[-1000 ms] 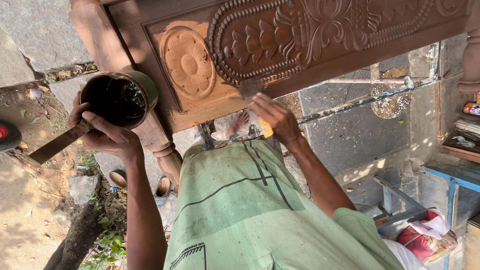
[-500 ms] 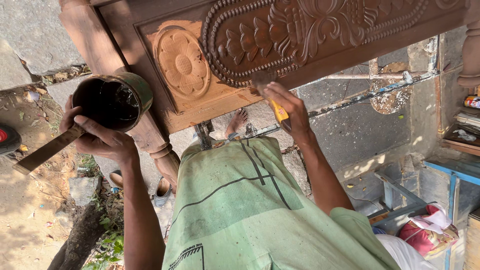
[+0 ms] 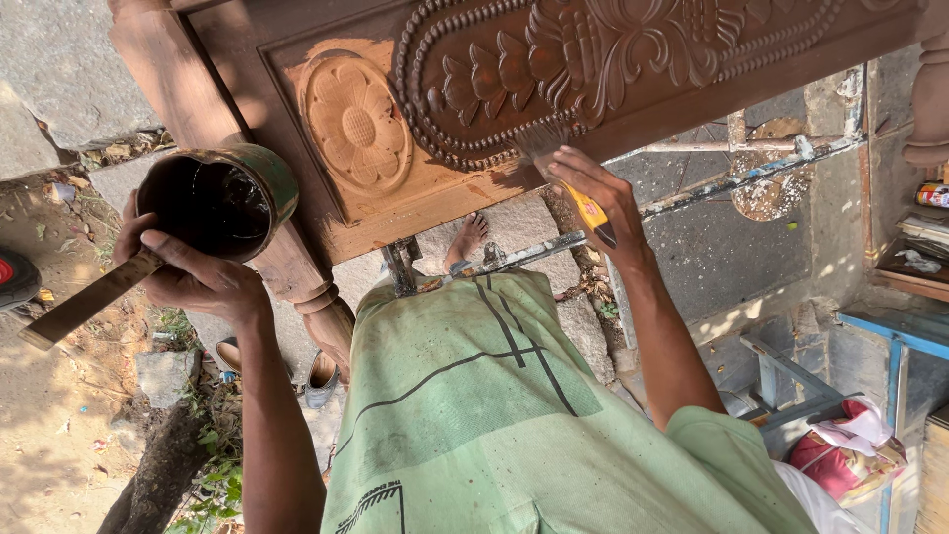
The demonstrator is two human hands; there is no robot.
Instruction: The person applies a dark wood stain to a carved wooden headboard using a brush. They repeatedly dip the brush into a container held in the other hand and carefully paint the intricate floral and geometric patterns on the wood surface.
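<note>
Left hand (image 3: pixel 193 277) at nine o'clock of the view, grip closed around a green-rimmed can (image 3: pixel 219 201) of dark liquid, thumb laid across its near lip. Also clamped under the same fingers: a flat wooden stick (image 3: pixel 84 302), slanting away toward eight o'clock. Can tilted so that its mouth faces the camera, dark stain glossy inside, and held just beside the turned post (image 3: pixel 297 272) of the carved piece.

Right hand (image 3: pixel 593 193) just past centre toward one o'clock, grip wrapped tight on a paintbrush with a yellow handle (image 3: pixel 591 210). Bristles (image 3: pixel 539 143) pressed against the lower beaded border of the carved wooden panel (image 3: pixel 613 59), at eleven o'clock from the knuckles.

Panel filling the top of the view from eleven to two o'clock. Oval floral relief in a deep, wet-looking brown; round flower medallion (image 3: pixel 358 124) at eleven o'clock paler and orange, with a pale patch of bare wood around it.

Below the hands, at six o'clock, a pale green cloth with dark lines (image 3: pixel 474 396) covering the person's body. One bare foot (image 3: pixel 467 237) showing at the centre, on the stone floor beside a metal stand bar (image 3: pixel 524 255). Sandals (image 3: pixel 321 374) at seven o'clock beneath the post. Blue metal frame (image 3: pixel 895 346) and a red bundle (image 3: pixel 835 460) at four o'clock, well apart from both hands.
</note>
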